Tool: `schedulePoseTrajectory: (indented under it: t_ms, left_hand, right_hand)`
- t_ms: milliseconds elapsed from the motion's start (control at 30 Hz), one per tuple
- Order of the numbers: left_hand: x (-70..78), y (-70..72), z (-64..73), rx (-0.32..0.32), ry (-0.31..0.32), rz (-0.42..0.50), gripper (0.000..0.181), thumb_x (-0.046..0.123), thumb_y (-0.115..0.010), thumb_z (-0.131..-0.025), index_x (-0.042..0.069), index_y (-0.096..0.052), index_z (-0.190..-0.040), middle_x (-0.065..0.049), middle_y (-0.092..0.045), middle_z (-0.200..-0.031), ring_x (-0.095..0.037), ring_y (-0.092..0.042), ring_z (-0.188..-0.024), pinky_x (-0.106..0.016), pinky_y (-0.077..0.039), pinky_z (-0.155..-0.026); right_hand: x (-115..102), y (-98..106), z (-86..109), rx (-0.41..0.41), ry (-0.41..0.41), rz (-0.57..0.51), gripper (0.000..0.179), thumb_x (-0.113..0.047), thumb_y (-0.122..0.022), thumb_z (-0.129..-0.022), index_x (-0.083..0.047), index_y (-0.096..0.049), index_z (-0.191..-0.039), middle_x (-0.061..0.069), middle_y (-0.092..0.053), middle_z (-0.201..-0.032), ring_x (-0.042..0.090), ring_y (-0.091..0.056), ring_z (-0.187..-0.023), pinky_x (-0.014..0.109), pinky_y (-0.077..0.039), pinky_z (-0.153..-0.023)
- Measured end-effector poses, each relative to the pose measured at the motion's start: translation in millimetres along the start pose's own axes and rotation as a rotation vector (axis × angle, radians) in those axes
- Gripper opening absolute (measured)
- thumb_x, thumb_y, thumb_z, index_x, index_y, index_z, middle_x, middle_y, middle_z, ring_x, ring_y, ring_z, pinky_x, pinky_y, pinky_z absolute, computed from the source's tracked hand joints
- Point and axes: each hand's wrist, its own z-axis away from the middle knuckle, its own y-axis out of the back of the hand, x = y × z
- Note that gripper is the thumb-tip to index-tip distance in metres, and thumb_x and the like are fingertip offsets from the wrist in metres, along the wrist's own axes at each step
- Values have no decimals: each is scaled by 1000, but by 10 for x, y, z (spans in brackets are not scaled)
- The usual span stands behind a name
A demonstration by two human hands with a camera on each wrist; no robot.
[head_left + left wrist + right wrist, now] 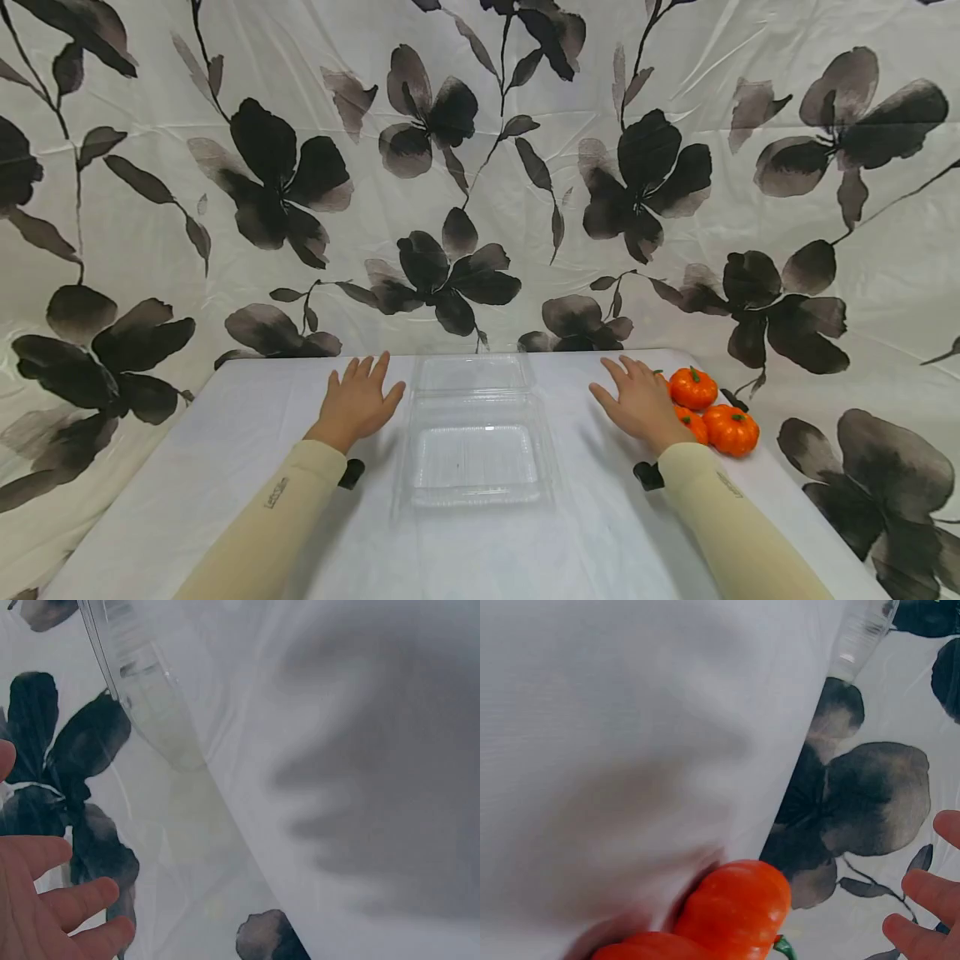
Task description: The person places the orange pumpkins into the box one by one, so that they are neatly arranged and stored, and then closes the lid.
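A clear plastic clamshell container (477, 454) lies unfolded at the middle of the white table, its lid half toward the back edge. To its left, my left hand (357, 403) hovers with fingers spread, holding nothing. On the other side hovers my right hand (636, 402), also spread and holding nothing. Several small orange pumpkins (732, 431) with green stems sit bunched just right of that hand, which partly covers some of them. The right wrist view shows a pumpkin (735, 911) near the table edge, with right fingers (930, 892) apart from it.
The white table (225, 467) ends at a back edge just behind the container. Beyond it hangs a pale curtain (555, 200) with dark flowers. Black wrist straps (352, 474) show under both cream sleeves. The pumpkins stand close to the table's right edge.
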Motion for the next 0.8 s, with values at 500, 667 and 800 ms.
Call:
schedulePoseTrajectory:
  t_ms: [500, 667, 800]
  left_hand:
    - [-5, -102, 110, 27, -28, 30, 68, 47, -33, -100, 4, -27, -152, -27, -39, -149, -49, -29, -140, -71, -19, -110]
    - [0, -130, 133, 26, -27, 51, 67, 47, -34, -100, 4, -28, -152, -27, -39, -149, -49, -30, -140, -72, -18, -110]
    - [-8, -162, 150, 20, -18, 71, 67, 46, -34, -100, 5, -26, -152, -27, -38, -149, -48, -29, -140, -72, -17, -110]
  right_hand:
    - [141, 6, 166, 6, -20, -27, 68, -56, -42, -96, -12, -38, -148, 25, -33, -152, 49, -32, -137, 70, -24, -109]
    - [178, 21, 204, -1, -26, -26, 67, -54, -44, -96, -12, -39, -148, 26, -33, -151, 48, -31, -137, 72, -24, -108]
    - [215, 26, 229, 0, -28, -26, 68, -55, -43, -96, -11, -38, -148, 26, -33, -151, 48, -31, -137, 73, -24, -107]
